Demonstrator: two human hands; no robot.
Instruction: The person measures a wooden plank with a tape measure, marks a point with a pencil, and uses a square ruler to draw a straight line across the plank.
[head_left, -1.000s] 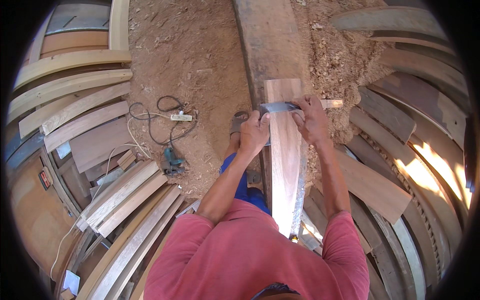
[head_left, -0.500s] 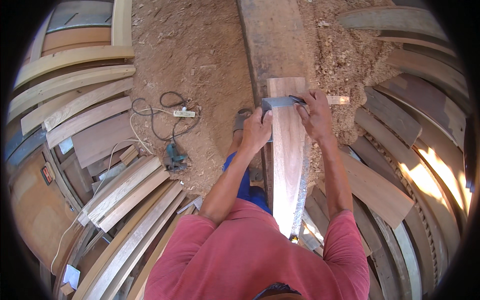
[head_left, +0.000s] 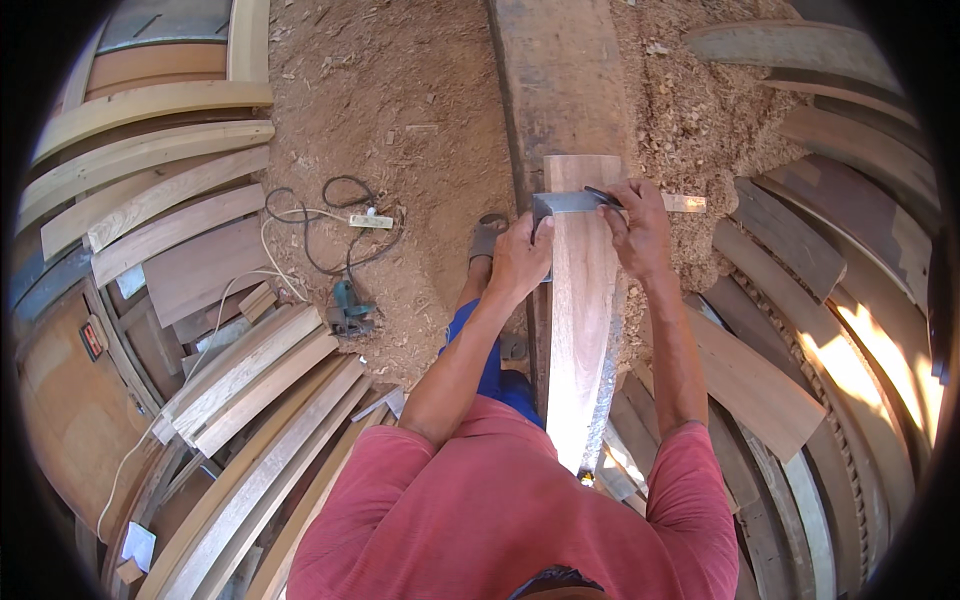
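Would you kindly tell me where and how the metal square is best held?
I would grip the metal square by the dark part at its left end, coming from the person's left, where the left hand holds it: that end sits at the left edge of the board, while the flat blade lies across the wood.
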